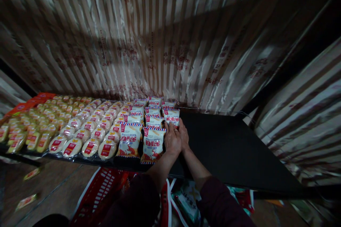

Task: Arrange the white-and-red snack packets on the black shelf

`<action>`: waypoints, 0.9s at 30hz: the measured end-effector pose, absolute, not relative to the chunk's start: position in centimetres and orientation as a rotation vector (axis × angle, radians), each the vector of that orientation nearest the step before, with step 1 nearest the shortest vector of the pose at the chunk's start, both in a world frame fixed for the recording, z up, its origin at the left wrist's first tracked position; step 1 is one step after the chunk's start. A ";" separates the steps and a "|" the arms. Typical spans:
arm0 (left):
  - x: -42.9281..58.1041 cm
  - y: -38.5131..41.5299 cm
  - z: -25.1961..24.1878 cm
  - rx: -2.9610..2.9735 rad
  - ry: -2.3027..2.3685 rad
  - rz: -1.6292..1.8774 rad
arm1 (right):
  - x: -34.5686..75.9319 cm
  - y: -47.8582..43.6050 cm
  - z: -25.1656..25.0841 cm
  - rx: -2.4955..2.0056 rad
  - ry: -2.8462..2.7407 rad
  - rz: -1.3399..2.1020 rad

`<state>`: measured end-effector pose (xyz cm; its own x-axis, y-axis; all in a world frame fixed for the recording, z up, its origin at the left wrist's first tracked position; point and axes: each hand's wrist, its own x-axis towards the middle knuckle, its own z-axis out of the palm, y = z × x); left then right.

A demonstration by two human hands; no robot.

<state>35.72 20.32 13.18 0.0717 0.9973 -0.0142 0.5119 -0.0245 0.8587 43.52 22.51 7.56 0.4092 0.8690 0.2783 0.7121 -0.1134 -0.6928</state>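
Both my hands rest on a black shelf [229, 145] at the right end of rows of white snack bags [153, 143] printed with red lettering and a shrimp picture. My left hand [172, 139] lies palm down, its fingers touching a snack bag in the third column [172, 116]. My right hand [183, 134] lies pressed against the left one, fingers stretched toward the same bag. Neither hand closes around anything. Both sleeves are dark red.
Left of the bags lie several rows of round wrapped cakes [89, 131] and yellow packets [29, 127]. A striped curtain [149, 39] hangs behind. A red basket [98, 195] and bagged goods [186, 198] sit on the floor below. Loose packets [26, 200] lie there too.
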 end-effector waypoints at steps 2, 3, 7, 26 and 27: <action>35.7 20.5 13.0 1.631 1.534 0.858 | 43.5 22.4 7.5 -1.882 -1.344 0.245; 35.6 20.5 13.0 1.631 1.532 0.863 | 43.5 22.4 7.5 -1.888 -1.338 0.245; 35.5 20.1 12.9 1.664 1.500 0.858 | 43.6 22.3 7.3 -1.898 -1.324 0.254; 34.8 16.4 13.6 1.807 1.492 0.869 | 43.4 18.9 7.2 -1.819 -1.318 0.116; 34.6 15.9 13.7 1.816 1.471 0.881 | 43.2 18.4 7.2 -1.808 -1.320 0.113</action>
<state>34.63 15.93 13.66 0.1518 0.9825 0.1081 0.5589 -0.1755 0.8105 43.19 18.43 7.19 0.4336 0.8098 0.3953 0.7309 -0.0595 -0.6799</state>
